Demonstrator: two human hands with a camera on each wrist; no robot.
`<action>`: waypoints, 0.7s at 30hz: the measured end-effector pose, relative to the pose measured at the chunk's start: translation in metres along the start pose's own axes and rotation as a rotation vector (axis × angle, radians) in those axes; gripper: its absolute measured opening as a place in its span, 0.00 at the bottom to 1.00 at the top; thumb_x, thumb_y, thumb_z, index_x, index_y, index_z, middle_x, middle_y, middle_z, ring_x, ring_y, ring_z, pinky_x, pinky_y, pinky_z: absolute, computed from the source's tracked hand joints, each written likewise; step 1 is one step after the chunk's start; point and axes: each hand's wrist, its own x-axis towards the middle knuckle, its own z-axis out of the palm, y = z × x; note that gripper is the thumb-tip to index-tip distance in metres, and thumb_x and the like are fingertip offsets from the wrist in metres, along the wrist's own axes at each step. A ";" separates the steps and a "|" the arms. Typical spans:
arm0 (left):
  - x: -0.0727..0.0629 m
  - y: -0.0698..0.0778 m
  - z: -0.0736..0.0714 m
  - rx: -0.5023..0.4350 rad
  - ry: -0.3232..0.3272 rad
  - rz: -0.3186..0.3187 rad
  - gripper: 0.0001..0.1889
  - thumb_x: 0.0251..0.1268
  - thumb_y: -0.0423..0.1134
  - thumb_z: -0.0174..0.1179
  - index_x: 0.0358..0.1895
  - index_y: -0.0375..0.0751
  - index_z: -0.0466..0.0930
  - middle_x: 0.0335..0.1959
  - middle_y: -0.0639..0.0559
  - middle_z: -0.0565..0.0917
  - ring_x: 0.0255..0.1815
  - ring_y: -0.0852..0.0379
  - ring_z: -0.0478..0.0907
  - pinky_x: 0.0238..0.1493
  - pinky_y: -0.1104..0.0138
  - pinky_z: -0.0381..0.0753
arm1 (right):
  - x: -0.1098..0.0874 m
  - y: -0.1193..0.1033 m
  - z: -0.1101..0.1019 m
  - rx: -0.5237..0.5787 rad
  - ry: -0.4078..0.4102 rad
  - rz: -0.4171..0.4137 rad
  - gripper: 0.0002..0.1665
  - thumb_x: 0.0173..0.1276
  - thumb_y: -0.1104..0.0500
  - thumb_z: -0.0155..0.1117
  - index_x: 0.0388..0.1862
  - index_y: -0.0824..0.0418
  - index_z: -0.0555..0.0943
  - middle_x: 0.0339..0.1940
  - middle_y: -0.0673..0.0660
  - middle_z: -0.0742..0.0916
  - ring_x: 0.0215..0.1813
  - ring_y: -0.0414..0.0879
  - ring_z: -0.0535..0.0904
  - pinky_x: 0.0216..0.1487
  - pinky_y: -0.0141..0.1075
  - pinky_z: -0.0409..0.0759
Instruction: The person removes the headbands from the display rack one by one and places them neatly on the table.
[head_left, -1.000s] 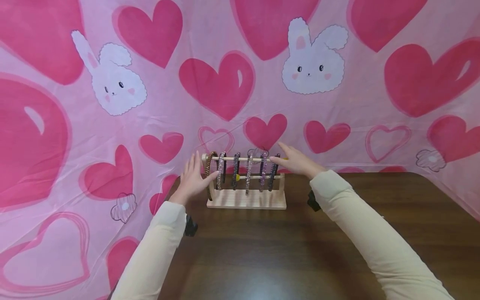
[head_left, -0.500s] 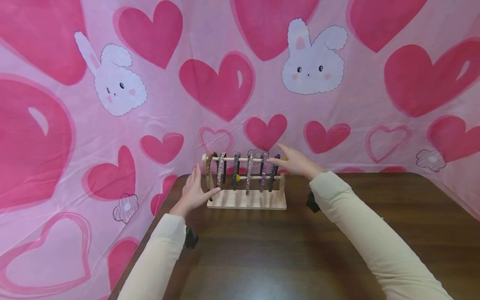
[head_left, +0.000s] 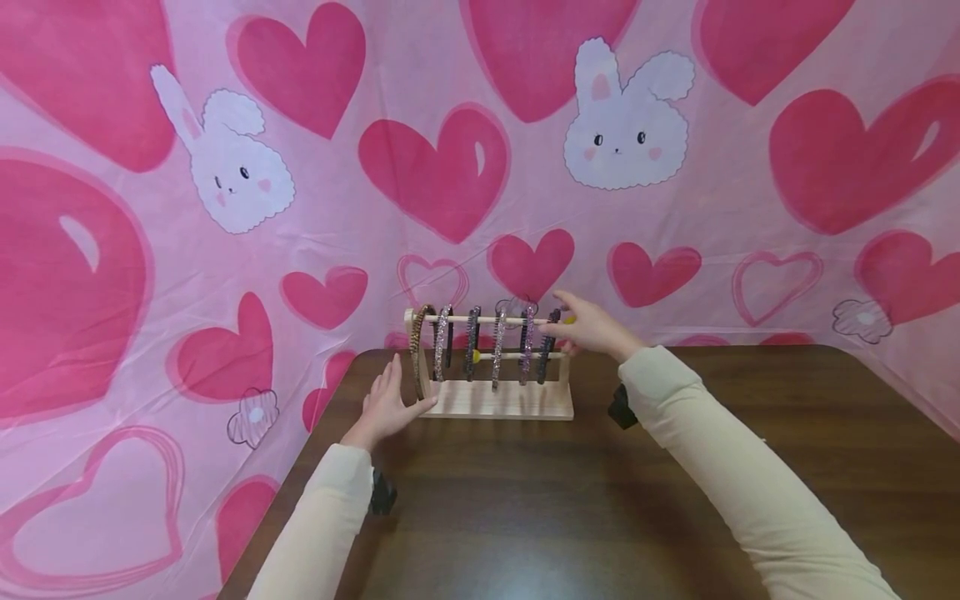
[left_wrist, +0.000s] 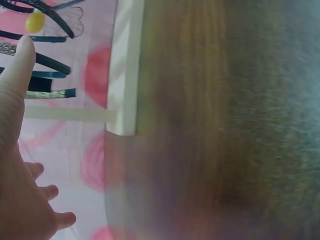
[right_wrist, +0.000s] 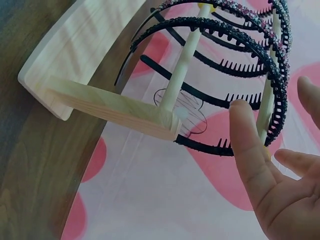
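On the table stands a wooden headband rack (head_left: 492, 402) with several glittery headbands hanging over its rods. At its left end is a brown-gold headband (head_left: 417, 342). Silver, purple (head_left: 528, 337) and black ones (head_left: 550, 350) follow to the right. My left hand (head_left: 386, 406) is beside the rack's left end, fingers spread, its thumb pointing at the base. In the left wrist view that hand (left_wrist: 22, 200) holds nothing. At the right end of the upper rod is my right hand (head_left: 591, 327), fingers apart. The right wrist view shows its thumb (right_wrist: 242, 132) near the black headband (right_wrist: 240, 40); whether they touch is unclear.
The dark brown wooden table (head_left: 525, 500) extends in front of the rack and to the right. Behind it hangs a pink cloth (head_left: 420, 75) printed with hearts and rabbits. Yellow knobs (head_left: 476, 356) tip the rods.
My left hand has slid down along the rack's left end, from the upper rod's height toward the base. My right hand has stayed at the upper rod with its fingers shifting slightly.
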 end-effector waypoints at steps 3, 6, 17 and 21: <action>-0.001 -0.004 0.005 0.002 0.003 -0.005 0.56 0.54 0.61 0.59 0.72 0.37 0.32 0.71 0.34 0.45 0.69 0.33 0.42 0.60 0.37 0.45 | 0.000 -0.001 0.001 0.038 -0.003 0.001 0.49 0.63 0.54 0.64 0.74 0.59 0.47 0.67 0.69 0.62 0.29 0.56 0.81 0.33 0.43 0.80; -0.003 -0.005 0.007 -0.015 -0.005 -0.017 0.55 0.54 0.61 0.58 0.72 0.37 0.34 0.71 0.34 0.47 0.68 0.33 0.44 0.59 0.36 0.44 | 0.000 -0.002 0.002 0.052 0.004 0.006 0.48 0.62 0.56 0.64 0.74 0.60 0.47 0.67 0.69 0.62 0.28 0.55 0.81 0.31 0.41 0.80; -0.004 -0.010 0.019 0.022 -0.044 -0.039 0.54 0.54 0.64 0.56 0.73 0.37 0.37 0.69 0.34 0.52 0.68 0.32 0.47 0.59 0.36 0.44 | 0.003 -0.003 0.004 0.079 0.016 0.039 0.48 0.63 0.58 0.64 0.74 0.60 0.47 0.67 0.72 0.62 0.26 0.52 0.81 0.31 0.43 0.80; -0.003 -0.011 0.022 0.048 -0.055 -0.064 0.51 0.56 0.63 0.55 0.73 0.36 0.40 0.69 0.32 0.53 0.67 0.32 0.46 0.59 0.36 0.43 | 0.004 -0.003 0.005 0.093 0.016 0.050 0.47 0.63 0.59 0.64 0.74 0.60 0.47 0.67 0.72 0.61 0.24 0.49 0.80 0.34 0.46 0.80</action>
